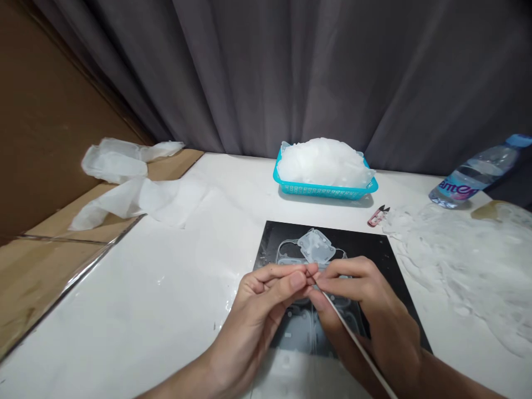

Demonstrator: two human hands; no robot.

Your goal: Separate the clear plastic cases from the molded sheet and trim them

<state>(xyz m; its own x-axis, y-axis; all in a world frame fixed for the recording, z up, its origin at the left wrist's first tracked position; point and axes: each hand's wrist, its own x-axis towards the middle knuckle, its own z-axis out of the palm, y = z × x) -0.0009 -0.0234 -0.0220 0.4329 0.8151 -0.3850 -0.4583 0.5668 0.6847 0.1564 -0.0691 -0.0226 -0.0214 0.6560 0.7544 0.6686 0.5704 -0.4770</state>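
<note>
My right hand (pixel 369 310) is closed around a long, thin, pale tool (pixel 353 335) with a dark, narrow tip. That tip meets the fingertips of my left hand (pixel 266 305), which are pinched together on something too small or hidden to make out. Both hands are over a black mat (pixel 382 252). Under and beyond them lie clear, frosted plastic pieces (pixel 316 245) joined by thin curved strips; my fingers cover part of these.
A turquoise basket (pixel 324 192) heaped with white translucent pieces (pixel 324 160) stands behind the mat. Small pink-handled, black-tipped cutters (pixel 378 216), a water bottle (pixel 469 177) and a spread of translucent pieces (pixel 490 271) are right. Cardboard (pixel 83 216) bears translucent sheets (pixel 141 199) left.
</note>
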